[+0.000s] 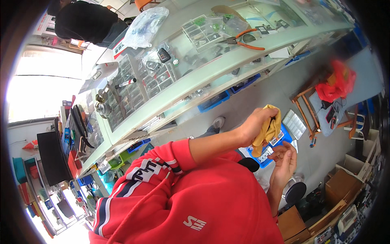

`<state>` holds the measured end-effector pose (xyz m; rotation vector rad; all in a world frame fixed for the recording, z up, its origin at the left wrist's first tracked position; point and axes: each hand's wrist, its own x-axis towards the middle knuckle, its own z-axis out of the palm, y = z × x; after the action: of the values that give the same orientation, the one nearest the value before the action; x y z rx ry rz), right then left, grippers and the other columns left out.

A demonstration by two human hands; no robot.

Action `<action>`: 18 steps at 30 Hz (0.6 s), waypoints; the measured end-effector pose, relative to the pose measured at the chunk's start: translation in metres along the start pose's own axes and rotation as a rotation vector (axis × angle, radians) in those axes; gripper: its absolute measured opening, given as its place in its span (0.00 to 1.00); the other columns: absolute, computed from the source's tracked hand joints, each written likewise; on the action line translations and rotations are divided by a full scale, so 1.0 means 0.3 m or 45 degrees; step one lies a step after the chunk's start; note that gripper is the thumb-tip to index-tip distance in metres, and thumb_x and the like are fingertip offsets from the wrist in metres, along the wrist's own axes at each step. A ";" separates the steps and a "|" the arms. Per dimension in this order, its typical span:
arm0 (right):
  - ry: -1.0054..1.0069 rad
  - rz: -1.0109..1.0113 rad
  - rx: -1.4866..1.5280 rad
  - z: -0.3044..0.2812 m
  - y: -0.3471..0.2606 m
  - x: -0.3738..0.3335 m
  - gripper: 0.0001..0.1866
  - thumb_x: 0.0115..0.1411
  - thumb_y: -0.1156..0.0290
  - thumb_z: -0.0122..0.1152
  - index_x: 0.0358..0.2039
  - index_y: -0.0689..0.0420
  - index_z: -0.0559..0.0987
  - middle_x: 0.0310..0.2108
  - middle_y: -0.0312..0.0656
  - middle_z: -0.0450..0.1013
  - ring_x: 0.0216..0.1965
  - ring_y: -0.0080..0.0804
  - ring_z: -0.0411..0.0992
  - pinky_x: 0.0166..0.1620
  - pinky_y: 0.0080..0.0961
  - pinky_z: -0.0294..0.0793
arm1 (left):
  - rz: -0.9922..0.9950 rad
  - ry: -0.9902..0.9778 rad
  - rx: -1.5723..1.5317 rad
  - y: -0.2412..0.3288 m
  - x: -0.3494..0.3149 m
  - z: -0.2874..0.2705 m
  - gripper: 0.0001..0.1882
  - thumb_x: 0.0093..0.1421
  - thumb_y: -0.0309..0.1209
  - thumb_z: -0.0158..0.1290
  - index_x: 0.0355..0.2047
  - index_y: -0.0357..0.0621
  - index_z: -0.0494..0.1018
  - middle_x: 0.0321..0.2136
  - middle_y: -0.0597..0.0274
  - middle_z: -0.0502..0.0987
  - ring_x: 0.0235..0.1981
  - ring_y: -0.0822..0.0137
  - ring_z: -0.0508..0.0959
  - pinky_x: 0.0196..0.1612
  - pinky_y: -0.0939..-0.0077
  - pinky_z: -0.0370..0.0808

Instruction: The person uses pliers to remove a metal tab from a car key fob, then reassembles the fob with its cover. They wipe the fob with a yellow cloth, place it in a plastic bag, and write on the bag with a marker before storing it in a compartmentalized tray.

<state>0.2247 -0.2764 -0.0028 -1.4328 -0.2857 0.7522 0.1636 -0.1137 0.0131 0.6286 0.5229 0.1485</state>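
A crumpled yellow cloth (267, 132) is bunched in my left hand (256, 127), whose fingers are closed round its upper part. One end of the cloth hangs down over a blue tray (285, 133) with small things in it. Just right of the cloth's lower end is my right hand (285, 163), palm turned up and fingers loosely apart. I see nothing in it. Beyond both hands lies a pale compartment box (294, 124), partly over the floor.
A long glass counter (170, 106) runs across the far side, bearing pliers with orange handles (242, 40), parts boxes (202, 32) and plastic bags. To the right, a red bag (336, 83) sits on a table beside a wooden chair (306, 112). Cardboard boxes (343, 187) stand at lower right. A person in black (87, 21) is at far left.
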 end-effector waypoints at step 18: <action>-0.165 -0.586 -0.551 0.144 -0.027 0.054 0.27 0.46 0.73 0.65 0.48 0.60 0.68 0.30 0.38 0.68 0.27 0.22 0.64 0.30 0.16 0.65 | 0.105 0.259 -0.464 0.044 0.062 -0.029 0.14 0.57 0.30 0.35 0.41 0.40 0.64 0.35 0.53 0.72 0.33 0.59 0.73 0.39 0.62 0.72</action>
<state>0.2131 -0.2323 0.0073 -1.6380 -0.8882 0.4154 0.1754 -0.0932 0.0072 0.2798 0.6475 0.3794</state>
